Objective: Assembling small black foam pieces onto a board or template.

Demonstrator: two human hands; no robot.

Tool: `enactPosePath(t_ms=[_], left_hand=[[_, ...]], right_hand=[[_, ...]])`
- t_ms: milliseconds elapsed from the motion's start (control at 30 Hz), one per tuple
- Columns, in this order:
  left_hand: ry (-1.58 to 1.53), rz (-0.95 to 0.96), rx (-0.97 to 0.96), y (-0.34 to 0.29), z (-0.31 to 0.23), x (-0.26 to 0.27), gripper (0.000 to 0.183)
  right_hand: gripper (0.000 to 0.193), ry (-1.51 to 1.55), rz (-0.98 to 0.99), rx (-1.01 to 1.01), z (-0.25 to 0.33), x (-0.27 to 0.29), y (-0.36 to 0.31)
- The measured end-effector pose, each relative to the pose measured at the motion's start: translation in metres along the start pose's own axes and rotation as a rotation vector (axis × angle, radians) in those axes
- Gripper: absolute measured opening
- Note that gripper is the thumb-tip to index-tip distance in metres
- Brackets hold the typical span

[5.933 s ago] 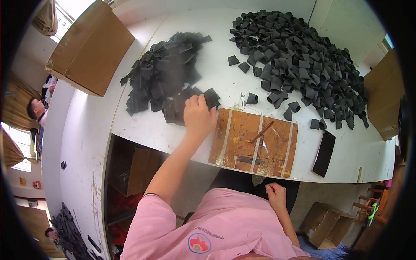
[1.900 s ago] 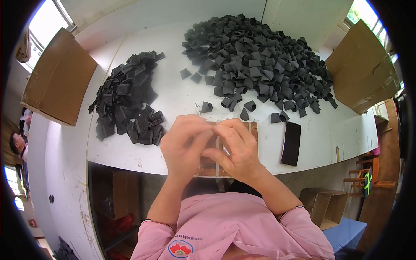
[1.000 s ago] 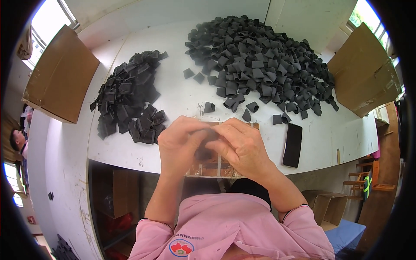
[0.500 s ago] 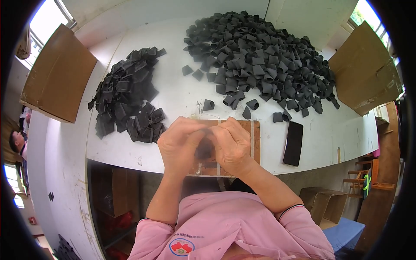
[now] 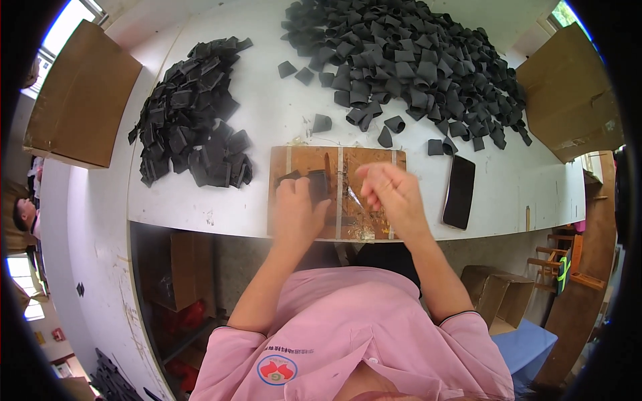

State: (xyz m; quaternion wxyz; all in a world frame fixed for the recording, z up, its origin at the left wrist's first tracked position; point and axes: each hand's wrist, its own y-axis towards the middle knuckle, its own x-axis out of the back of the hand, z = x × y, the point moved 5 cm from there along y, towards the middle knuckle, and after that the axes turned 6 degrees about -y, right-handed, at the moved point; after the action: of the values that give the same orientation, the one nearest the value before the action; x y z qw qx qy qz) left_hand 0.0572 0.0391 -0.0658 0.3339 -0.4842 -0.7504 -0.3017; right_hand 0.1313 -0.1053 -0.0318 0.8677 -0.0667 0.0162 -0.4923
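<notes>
On the wooden board [image 5: 279, 157] in front of me, my left hand [image 5: 299, 210] holds down a dark, flat-looking black sleeve [image 5: 319, 184], its fingers and thumb around the near part. Part of another dark edge shows by those fingertips. My right hand [image 5: 398, 197] hovers over the board's right half with curled fingers. Whether it pinches something small is hidden. A thin shiny sliver [image 5: 354, 196] shows on or just above the board beside its fingertips. Pale strips cross the board, and small scraps [image 5: 364, 234] lie at its near edge.
A large heap of short black tapered sleeves [image 5: 408, 67] fills the far right. Flatter black pieces [image 5: 190, 120] are heaped at the left. A phone [image 5: 459, 192] lies right of the board. Cardboard boxes stand at the left [image 5: 83, 93] and right [image 5: 572, 93] of the white table.
Both hands were together, raised over the board around a dark piece. Now they are apart: the left rests on the board with the black sleeve, the right has moved rightward. The view has shifted.
</notes>
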Motion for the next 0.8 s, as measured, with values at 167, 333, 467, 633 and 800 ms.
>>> enactPosePath(t_ms=[167,333,467,633,800], left_hand=[[0.166,0.019,-0.003,-0.012,0.008,-0.020,0.022],[0.016,-0.176,-0.194,-0.015,0.014,0.002,0.009],[-0.976,0.084,0.425,-0.020,0.032,0.016,0.003],[-1.328,0.316,0.446,-0.025,0.001,0.022,0.010],[-1.627,0.182,0.451,-0.037,-0.018,0.015,0.021]], right_hand=[[0.024,-0.120,0.072,-0.091,-0.038,-0.018,-0.025],[0.018,-0.206,0.076,-0.081,-0.042,-0.026,-0.030],[0.020,-0.355,-0.028,0.194,-0.021,-0.030,-0.031],[0.022,0.000,0.061,0.141,-0.017,-0.043,-0.029],[0.017,0.575,0.122,-0.296,-0.029,-0.037,-0.028]])
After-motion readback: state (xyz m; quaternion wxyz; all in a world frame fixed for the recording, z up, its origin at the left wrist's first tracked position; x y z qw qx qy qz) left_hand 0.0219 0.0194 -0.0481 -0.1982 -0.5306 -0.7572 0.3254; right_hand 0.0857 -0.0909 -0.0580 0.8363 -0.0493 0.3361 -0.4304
